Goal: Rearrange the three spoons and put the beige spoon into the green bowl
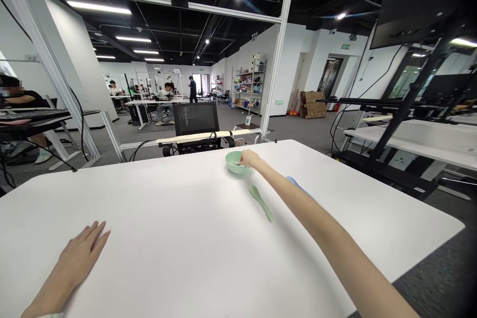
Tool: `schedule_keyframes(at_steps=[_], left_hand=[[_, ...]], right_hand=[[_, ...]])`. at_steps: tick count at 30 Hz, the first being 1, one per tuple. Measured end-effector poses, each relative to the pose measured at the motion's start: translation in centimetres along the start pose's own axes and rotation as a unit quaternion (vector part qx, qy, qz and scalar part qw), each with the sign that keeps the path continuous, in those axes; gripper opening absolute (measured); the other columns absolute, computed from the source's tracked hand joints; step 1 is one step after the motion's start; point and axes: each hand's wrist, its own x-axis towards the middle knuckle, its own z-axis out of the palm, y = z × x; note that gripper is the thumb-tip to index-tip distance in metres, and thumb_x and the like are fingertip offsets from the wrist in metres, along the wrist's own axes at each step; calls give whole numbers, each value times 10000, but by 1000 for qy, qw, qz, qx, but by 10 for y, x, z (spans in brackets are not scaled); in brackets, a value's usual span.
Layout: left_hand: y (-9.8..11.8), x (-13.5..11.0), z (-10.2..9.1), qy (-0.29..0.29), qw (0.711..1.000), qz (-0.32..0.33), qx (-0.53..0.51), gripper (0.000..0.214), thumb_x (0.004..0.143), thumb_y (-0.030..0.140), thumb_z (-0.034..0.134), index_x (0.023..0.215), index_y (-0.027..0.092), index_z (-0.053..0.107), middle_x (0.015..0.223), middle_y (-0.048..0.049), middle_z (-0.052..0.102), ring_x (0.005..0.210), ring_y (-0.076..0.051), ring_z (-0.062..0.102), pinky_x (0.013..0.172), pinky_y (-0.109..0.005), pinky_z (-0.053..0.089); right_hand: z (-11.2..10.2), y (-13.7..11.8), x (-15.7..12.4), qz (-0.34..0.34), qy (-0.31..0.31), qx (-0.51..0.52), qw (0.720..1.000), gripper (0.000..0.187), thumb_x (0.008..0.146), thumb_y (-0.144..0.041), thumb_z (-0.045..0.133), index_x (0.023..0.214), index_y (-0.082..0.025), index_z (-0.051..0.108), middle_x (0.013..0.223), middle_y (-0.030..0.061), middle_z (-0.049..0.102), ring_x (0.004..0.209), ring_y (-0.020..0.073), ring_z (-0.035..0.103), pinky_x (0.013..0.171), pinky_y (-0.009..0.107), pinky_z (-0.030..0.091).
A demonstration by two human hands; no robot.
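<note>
On the white counter (167,208), right hand (250,159) dipped into a green bowl (234,166); left hand (78,253) lay flat, well apart.

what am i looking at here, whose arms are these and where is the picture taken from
No machine here: these are one person's own bare arms, seen through a camera worn on their head, looking forward and down. The right hand reaches across a white table to the rim of a pale green bowl; I can't tell whether it holds anything. The left hand lies flat on the table, holding nothing. A green spoon lies near the bowl, and a blue object is partly hidden by the right forearm. Other people sit at desks far behind.
</note>
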Motion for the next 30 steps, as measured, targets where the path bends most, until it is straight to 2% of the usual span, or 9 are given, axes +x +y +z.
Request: schedule_keyframes(at_steps=[7, 9, 12, 15, 17, 19, 22, 26, 30], left_hand=[[9, -7, -9, -43, 999, -10, -11, 845, 917, 567, 204, 1515, 63, 523, 1625, -183, 496, 1540, -359, 410, 1247, -520, 355], [9, -7, -8, -51, 999, -15, -4, 851, 931, 560, 170, 1532, 52, 495, 1651, -177, 460, 1558, -355, 379, 1259, -525, 328], [6, -5, -4, -56, 998, -20, 8, 847, 939, 552, 148, 1543, 59, 478, 1663, -158, 447, 1569, -336, 363, 1262, -504, 319], [3, -4, -1, -50, 999, -15, 12, 827, 940, 547, 170, 1535, 73, 494, 1646, -153, 476, 1550, -331, 400, 1244, -493, 346], [1, -3, 0, -45, 999, -11, 11, 823, 936, 545, 189, 1530, 69, 502, 1639, -162, 482, 1540, -340, 416, 1233, -498, 361], [-1, -2, 2, -44, 999, -7, 10, 838, 927, 553, 197, 1529, 54, 501, 1639, -174, 478, 1540, -355, 411, 1230, -510, 362], [-4, 0, 5, -41, 999, -7, 10, 856, 913, 565, 203, 1522, 45, 508, 1633, -178, 484, 1536, -368, 414, 1223, -524, 370], [-7, 1, 9, -35, 999, 1, 3, 867, 903, 580, 217, 1506, 40, 528, 1622, -189, 497, 1525, -379, 428, 1213, -529, 383], [-8, 2, 10, -32, 999, 1, -5, 877, 904, 590, 206, 1510, 40, 521, 1627, -195, 488, 1527, -386, 422, 1212, -547, 380]], right_hand=[[8, -2, 12, 7, -47, -52, 997, 118, 826, -172, 743, 913, -151, 821, 839, 125, 801, 970, 288, 748, 862, 321, 510], [8, -1, 13, 6, -53, -55, 997, 106, 855, -199, 724, 880, -160, 819, 827, 121, 801, 970, 285, 749, 872, 319, 505], [4, 4, 7, -3, -40, -48, 998, 235, 960, -274, 624, 895, -165, 822, 836, 123, 806, 970, 275, 749, 903, 321, 493], [0, 14, -7, -17, 10, -34, 999, 351, 1038, -307, 493, 1153, -161, 791, 1020, 135, 816, 1099, 276, 717, 977, 329, 464], [3, 24, -21, -23, 54, -26, 998, 433, 1067, -307, 419, 1382, -154, 673, 1240, 146, 770, 1235, 276, 654, 1038, 340, 436], [14, 39, -40, -33, 110, -7, 993, 477, 1076, -294, 375, 1476, -139, 584, 1383, 157, 699, 1303, 279, 606, 1079, 363, 423], [49, 67, -69, -71, 172, 46, 981, 473, 1061, -281, 383, 1454, -130, 598, 1439, 163, 660, 1326, 292, 594, 1112, 409, 438], [101, 105, -102, -102, 161, 84, 978, 502, 1054, -322, 386, 1480, -144, 584, 1549, 167, 571, 1444, 312, 518, 1195, 492, 406], [127, 126, -119, -95, 121, 98, 983, 537, 1058, -355, 366, 1457, -92, 610, 1559, 207, 546, 1488, 332, 477, 1236, 513, 376]])
